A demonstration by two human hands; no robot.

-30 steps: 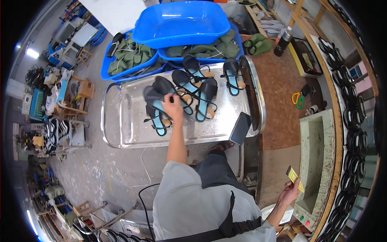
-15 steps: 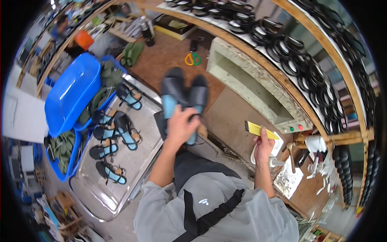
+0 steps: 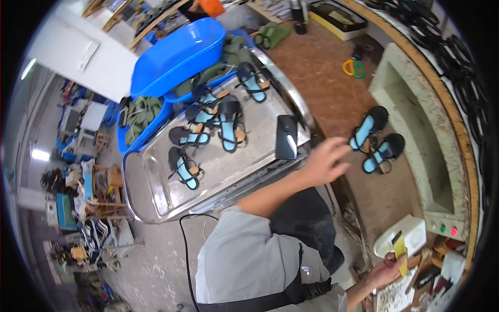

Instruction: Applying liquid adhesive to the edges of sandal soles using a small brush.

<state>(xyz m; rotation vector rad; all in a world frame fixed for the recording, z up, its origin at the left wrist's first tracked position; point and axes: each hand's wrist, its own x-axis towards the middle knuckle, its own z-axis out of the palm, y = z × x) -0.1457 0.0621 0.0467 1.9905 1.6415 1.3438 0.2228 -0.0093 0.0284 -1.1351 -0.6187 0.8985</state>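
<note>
A pair of black sandals with pale blue insoles, one sandal (image 3: 369, 127) beside the other sandal (image 3: 384, 152), lies on the brown workbench (image 3: 312, 67). Just left of them is my left hand (image 3: 326, 162), slightly blurred, its fingers apart and nothing in them. Lower right, my right hand (image 3: 387, 271) grips a flat yellow-handled brush (image 3: 399, 252) with dark bristles pointing up. Close by the brush stands a white plastic container (image 3: 410, 236). More sandals, such as a black sandal (image 3: 227, 125), are spread over the metal tray table (image 3: 156, 195) at left.
A black phone (image 3: 286, 137) lies at the tray table's near right corner. Blue tubs (image 3: 179, 57) with green straps line its far side. Scissors (image 3: 353, 68) with orange and green handles lie on the bench. A pale green box-shaped machine (image 3: 452, 205) borders the right.
The pair of sandals has left my left hand and now lies on the bench by the pale green machine. My view has swung left. The brush is still in my right hand.
</note>
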